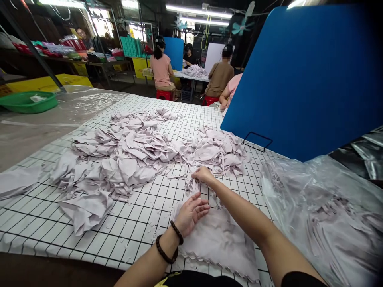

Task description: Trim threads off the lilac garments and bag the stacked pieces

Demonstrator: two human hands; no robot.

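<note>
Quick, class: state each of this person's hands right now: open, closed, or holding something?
Left hand: open, fingers loosely bent, nothing visible in its grasp.
Right hand: closed, fingertips pinching pale cloth.

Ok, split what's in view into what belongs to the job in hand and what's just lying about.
Likely in the job:
- cloth piece, pinched by the right hand
- flat cloth, beside the left hand
- loose cloth heaps

Seemingly lying about:
- green basin
- blue board
- plastic bag holding cloth, possibly related
</note>
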